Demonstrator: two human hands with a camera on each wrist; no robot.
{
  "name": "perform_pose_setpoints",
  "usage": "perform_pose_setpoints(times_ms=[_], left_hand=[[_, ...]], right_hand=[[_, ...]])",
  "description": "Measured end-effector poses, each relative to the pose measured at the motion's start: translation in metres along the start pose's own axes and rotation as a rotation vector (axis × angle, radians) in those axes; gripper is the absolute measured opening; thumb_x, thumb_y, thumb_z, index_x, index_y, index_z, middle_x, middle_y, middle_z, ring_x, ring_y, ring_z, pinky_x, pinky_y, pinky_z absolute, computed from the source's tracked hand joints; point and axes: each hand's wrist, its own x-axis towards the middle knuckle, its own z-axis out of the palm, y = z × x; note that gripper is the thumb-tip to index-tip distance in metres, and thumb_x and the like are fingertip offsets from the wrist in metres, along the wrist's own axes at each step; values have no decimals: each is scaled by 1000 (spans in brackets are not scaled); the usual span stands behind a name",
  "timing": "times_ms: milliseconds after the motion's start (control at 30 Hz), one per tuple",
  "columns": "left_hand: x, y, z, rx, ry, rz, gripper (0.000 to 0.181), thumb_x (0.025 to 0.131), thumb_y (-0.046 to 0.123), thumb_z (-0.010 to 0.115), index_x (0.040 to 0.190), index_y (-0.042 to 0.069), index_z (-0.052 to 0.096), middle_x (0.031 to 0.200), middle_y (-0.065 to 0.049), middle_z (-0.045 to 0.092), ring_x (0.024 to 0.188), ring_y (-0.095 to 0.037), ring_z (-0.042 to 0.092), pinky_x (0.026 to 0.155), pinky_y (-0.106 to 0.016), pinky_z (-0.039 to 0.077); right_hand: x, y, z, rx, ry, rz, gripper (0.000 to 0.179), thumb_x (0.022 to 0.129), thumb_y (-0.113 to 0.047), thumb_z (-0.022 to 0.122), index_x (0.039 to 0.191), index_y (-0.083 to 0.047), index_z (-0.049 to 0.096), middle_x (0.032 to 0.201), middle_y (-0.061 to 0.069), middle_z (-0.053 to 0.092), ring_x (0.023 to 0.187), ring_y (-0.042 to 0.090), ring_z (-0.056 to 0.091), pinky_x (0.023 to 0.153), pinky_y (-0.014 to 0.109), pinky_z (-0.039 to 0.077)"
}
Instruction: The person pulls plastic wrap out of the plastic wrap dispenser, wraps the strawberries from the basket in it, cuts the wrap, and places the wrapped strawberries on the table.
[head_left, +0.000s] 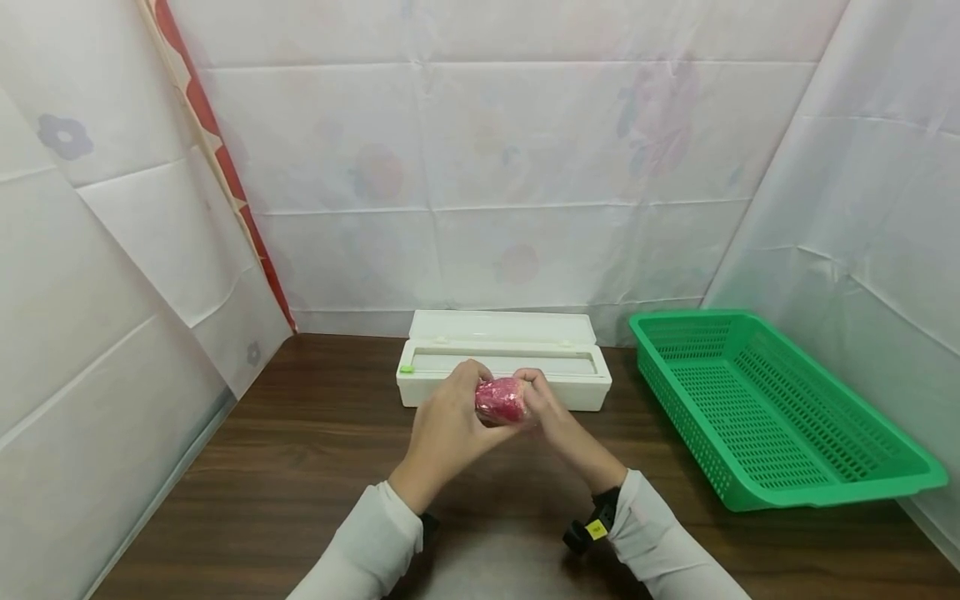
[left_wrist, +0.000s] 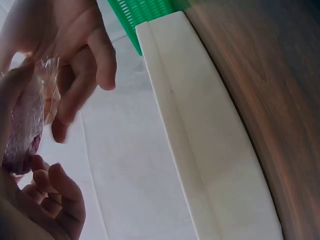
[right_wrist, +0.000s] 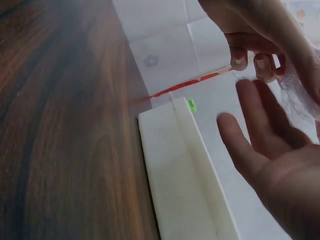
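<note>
A red, rounded item in shiny clear plastic film is held up between both hands, above the table in front of a white box. My left hand grips it from the left, with fingers over the far side and thumb along the near side. At its right end, my right hand pinches the gathered film between thumb and forefinger. The other right fingers spread loosely away. What the item is under the film cannot be told.
Behind the hands stands the long white box, its lid raised and a green tab at its left end. A green perforated basket is on the right. Patterned white sheets enclose the dark wooden table.
</note>
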Motion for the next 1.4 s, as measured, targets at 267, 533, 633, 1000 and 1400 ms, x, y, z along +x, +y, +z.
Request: perform_pose_setpoints(times_ms=[267,533,633,1000,1400], left_hand=[[0,-1,0,-49,-80,-5,60,68,44,92,101,12,54,86,5,57,68,-7,53,55,-22,49],[3,-2,-2,-167,-142,15,56,67,33,95,99,12,53,85,5,60,69,-8,54,59,-21,49],[4,-3,-6,-257,-173,21,56,68,31,96,99,10,54,86,4,62,69,-8,56,60,-21,51],[8,-16,-19,-319,-295,54,47,70,20,94,98,11,58,74,8,58,60,-5,50,51,-20,47],[8,-26,-21,-239,-336,64,32,70,11,92,93,6,71,72,6,61,62,-2,52,55,-19,48]], right_hand=[[-5,4,-2,-12,-39,-28,34,109,-44,32,124,-14,30,124,13,44,114,23,50,92,35,47],[-7,5,-4,67,-103,-87,31,109,-41,33,125,-15,26,125,19,46,111,25,57,89,35,52],[-7,5,-10,45,-127,-65,35,109,-44,34,128,-15,26,125,18,46,109,24,57,89,35,52],[-9,-10,-30,-214,-133,-3,23,108,-25,49,124,-10,44,94,12,63,86,26,64,78,47,55],[-9,-10,-29,-179,-97,23,27,102,-16,60,127,-7,54,90,22,67,67,21,58,60,33,53]])
